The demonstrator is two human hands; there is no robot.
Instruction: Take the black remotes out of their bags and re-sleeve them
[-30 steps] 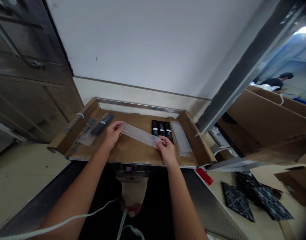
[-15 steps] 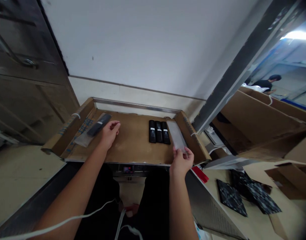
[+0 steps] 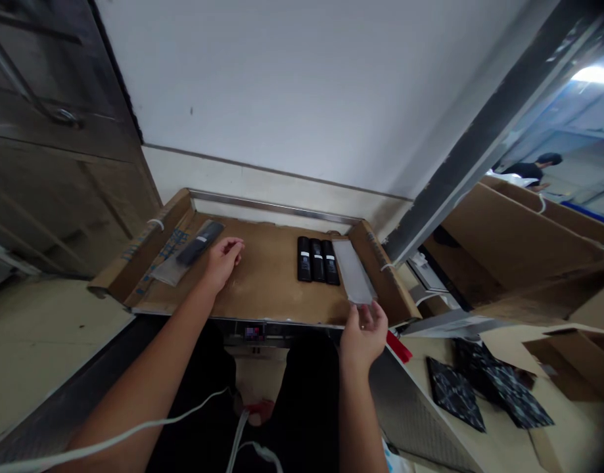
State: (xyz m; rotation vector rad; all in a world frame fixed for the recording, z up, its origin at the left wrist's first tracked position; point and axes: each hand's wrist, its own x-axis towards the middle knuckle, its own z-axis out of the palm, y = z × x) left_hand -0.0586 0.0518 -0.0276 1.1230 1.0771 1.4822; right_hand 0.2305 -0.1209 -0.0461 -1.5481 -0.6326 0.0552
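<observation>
Three slim black devices (image 3: 318, 260), which look like remote controls, lie side by side on the cardboard-lined tray (image 3: 265, 263), each with a small white label. Right of them is a clear plastic sleeve or a stack of them (image 3: 353, 269). My right hand (image 3: 365, 334) is at the sleeves' near end, fingers apart and tips at the edge; no sleeve is lifted. Another black device (image 3: 203, 242) lies at the tray's left in a clear sleeve. Beside it, my left hand (image 3: 223, 263) hovers with fingers curled together and nothing visible in them.
Cardboard walls (image 3: 383, 279) edge the tray's sides, and a white panel (image 3: 282, 92) stands behind. A large cardboard box (image 3: 523, 249) is at right, with black patterned packages (image 3: 503, 387) on the floor below. A white cable (image 3: 144, 430) crosses my left forearm. A person (image 3: 533, 172) is far off.
My right hand has drawn slightly toward me, and its fingers have loosened at the sleeves' near end. My left hand stays almost in place. The view has shifted slightly.
</observation>
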